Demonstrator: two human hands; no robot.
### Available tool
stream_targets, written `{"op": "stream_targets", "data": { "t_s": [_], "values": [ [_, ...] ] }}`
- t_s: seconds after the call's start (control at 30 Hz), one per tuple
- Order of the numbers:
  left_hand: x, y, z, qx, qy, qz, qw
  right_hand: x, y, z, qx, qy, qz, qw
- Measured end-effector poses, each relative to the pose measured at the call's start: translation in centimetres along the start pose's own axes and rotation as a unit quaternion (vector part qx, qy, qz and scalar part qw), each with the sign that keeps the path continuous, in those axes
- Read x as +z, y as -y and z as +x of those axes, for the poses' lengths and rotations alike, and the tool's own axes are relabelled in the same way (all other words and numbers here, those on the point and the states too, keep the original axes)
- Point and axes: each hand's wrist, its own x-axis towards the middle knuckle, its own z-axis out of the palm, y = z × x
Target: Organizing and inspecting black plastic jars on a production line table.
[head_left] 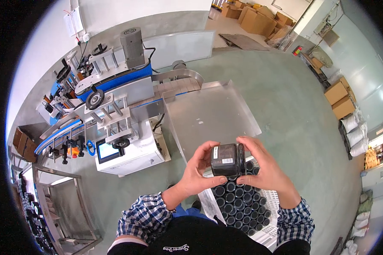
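Observation:
A dark square-bodied jar with small white labels [224, 160] is held sideways between my left hand [195, 172] and my right hand [261, 170]. My left fingers and thumb grip its left part, while my right fingers and thumb wrap the lid end. Right below, a white plastic crate [210, 203] holds several dark jars with black lids [238, 206], packed upright in rows and partly hidden by my hands. Just beyond my hands lies a flat stainless steel tray table [206, 117] with raised side edges.
A labelling machine [115, 114] with touchscreen [108, 149] and conveyor [174, 87] stands front-left. A metal rack [74, 204] with dark jars is at lower left. Cardboard boxes [339, 97] and white sacks [354, 131] line the right wall; more boxes [257, 23] are at the back.

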Motion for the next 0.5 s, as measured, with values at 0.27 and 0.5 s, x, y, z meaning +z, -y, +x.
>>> {"op": "stream_targets", "data": {
  "t_s": [0.27, 0.5],
  "values": [
    [1.0, 0.8, -1.3, 0.155, 0.013, 0.186, 0.97, -0.6, 0.3, -1.4, -0.009, 0.032, 0.139, 0.99],
    [1.2, 0.2, -1.5, 0.279, 0.004, 0.325, 0.904, -1.0, 0.5, -0.8, -0.055, 0.061, 0.108, 0.991]
  ]
}}
